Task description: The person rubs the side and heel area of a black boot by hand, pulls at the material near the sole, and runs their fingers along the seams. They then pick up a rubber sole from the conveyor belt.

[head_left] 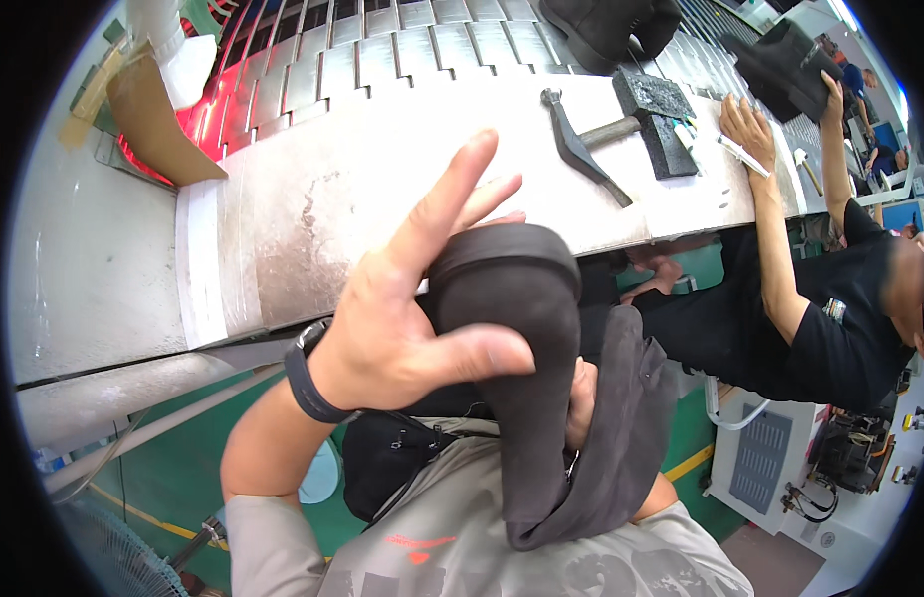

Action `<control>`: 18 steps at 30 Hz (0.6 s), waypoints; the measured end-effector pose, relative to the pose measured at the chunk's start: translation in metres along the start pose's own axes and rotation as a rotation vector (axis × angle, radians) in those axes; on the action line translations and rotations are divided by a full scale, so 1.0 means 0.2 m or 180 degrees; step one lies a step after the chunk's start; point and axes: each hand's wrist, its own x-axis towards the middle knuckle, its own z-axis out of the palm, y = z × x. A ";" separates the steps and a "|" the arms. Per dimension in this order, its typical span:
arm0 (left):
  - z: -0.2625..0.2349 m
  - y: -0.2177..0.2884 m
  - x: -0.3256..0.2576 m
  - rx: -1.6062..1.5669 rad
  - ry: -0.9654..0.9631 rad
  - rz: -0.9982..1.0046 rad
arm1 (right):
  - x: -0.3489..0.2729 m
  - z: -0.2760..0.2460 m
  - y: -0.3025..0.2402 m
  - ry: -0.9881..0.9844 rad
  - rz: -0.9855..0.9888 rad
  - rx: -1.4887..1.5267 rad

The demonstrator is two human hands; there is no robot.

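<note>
Fingers [448, 197] on my left hand [382, 313] are spread wide, thumb out across the near side of this dark, suede-looking boot [533, 408] and the others reaching past its sole [507, 244], so nothing's really clamped on that side. Boot's up in front of my shirt [432, 542], by the near edge of the tabletop [273, 239], sole end up, with the soft shaft [626, 438] folded back on the right. Right hand [582, 403] is mostly hidden between the foot part and the shaft, and honestly I can't tell what its fingers are pinching, if anything. That's the bit I'd worry about: if that hold is loose, the boot could twist or drop, since my left isn't wrapped round it. Floppy shaft doesn't help, its weight could tug everything sideways. Sole end looks close to the tabletop edge too (can't say if they touch), so a careless swing might scuff the upper. Dark metal tool [573, 149] and black block [671, 147] lie further back, so I'd guess they're only trouble if I swing big. Watch [314, 378] on my left wrist could rub the suede if I hug it closer.
</note>
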 end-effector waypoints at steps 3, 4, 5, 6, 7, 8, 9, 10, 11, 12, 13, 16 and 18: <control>-0.04 -0.06 0.03 0.1034 -0.0470 0.1001 | 0.05 -0.16 -0.11 -0.1063 0.1210 0.1616; -0.05 -0.06 0.02 0.0984 -0.0452 0.0932 | 0.04 -0.17 -0.10 -0.1071 0.1228 0.1560; -0.05 -0.07 0.01 0.0950 -0.0421 0.0848 | 0.03 -0.17 -0.09 -0.1090 0.1192 0.1481; -0.08 -0.07 0.02 0.0965 -0.0440 0.0839 | 0.02 -0.17 -0.07 -0.1119 0.1167 0.1393; -0.13 -0.06 0.04 0.1287 -0.0732 0.1080 | 0.02 -0.18 -0.06 -0.1134 0.1128 0.1310; -0.17 -0.06 0.06 0.1604 -0.1012 0.1331 | 0.02 -0.18 -0.07 -0.1152 0.1087 0.1228; -0.18 -0.04 0.08 0.1621 -0.1013 0.1342 | 0.03 -0.19 -0.07 -0.1154 0.1051 0.1150; -0.20 -0.02 0.09 0.1759 -0.0957 0.1414 | 0.05 -0.19 -0.09 -0.1124 0.1002 0.1091; -0.20 0.00 0.10 0.1909 -0.0892 0.1500 | 0.07 -0.19 -0.11 -0.1062 0.0926 0.0996; -0.18 0.04 0.13 0.2300 -0.0542 0.1531 | 0.11 -0.20 -0.16 -0.1053 0.0886 0.0983; -0.15 0.07 0.13 0.2253 -0.0095 0.1183 | 0.16 -0.21 -0.23 -0.0702 0.0543 0.0600; -0.05 0.31 0.21 0.1640 -0.0112 -0.0686 | 0.31 -0.17 -0.22 -0.0196 0.0074 0.0768; -0.06 0.32 0.28 0.1596 -0.0538 -0.0540 | 0.40 0.12 -0.12 0.1395 -0.0742 -0.0084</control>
